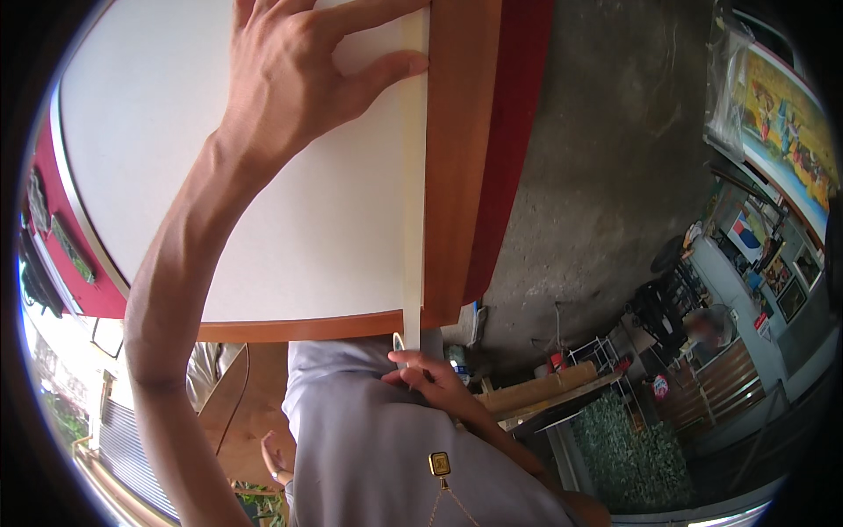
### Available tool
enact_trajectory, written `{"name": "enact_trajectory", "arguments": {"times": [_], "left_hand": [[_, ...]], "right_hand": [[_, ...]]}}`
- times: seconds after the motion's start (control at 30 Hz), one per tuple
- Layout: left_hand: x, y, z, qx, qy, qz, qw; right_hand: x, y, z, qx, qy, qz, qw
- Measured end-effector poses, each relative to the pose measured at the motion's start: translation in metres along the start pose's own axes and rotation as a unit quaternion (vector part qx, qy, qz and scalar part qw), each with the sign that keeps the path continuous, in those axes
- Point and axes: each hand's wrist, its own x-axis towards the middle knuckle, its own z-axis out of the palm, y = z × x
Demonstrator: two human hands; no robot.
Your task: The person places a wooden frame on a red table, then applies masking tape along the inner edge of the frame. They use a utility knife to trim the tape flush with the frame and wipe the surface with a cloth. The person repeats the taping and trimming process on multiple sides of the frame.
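A pale strip of masking tape (411,220) runs down the edge of a large white board (307,237), alongside a brown wooden frame border (450,167). My left hand (285,75) reaches over the board at the top, palm down. Its fingers are apart, with the thumb and forefinger stretched to the taped edge; some fingertips pass out of view. Close to my body, my right hand (426,378) grips the masking tape roll (398,342), whose rim shows just above my fingers. From there the tape stretches up over the frame's near edge.
Dark red edging (509,167) lies outside the brown border. Another person's hand (274,455) shows at the lower left. To the right are a grey concrete floor (615,114), a cardboard tube (544,389), a colourful painting (786,127) and a cluttered shelf area.
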Motion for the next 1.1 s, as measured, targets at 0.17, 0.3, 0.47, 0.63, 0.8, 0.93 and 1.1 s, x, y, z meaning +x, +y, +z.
{"name": "enact_trajectory", "arguments": {"times": [0.17, 0.3, 0.47, 0.63, 0.8, 0.93, 1.1], "left_hand": [[-0.002, -0.003, 0.001, 0.048, -0.011, 0.008, 0.999], [-0.001, -0.002, -0.003, 0.053, -0.031, -0.005, 0.998], [0.0, 0.001, -0.004, 0.013, -0.015, -0.01, 1.0], [-0.002, 0.0, 0.001, 0.038, -0.014, -0.011, 0.999], [-0.005, -0.004, 0.006, 0.053, -0.002, 0.004, 0.999], [-0.001, 0.002, -0.001, 0.025, -0.022, -0.02, 0.999], [0.001, 0.005, -0.003, -0.027, 0.002, -0.041, 0.999]], "right_hand": [[-0.001, -0.005, 0.0, 0.001, 0.003, -0.002, 1.0], [0.003, -0.003, -0.004, 0.008, 0.014, 0.008, 1.0], [0.008, 0.0, -0.006, -0.006, 0.014, -0.013, 1.0], [0.009, 0.003, -0.007, -0.001, 0.009, -0.011, 1.0], [0.012, 0.006, -0.007, 0.01, 0.015, -0.012, 1.0], [0.011, 0.004, -0.01, 0.002, 0.016, -0.002, 1.0], [0.008, 0.001, -0.009, -0.002, 0.008, -0.001, 1.0]]}}
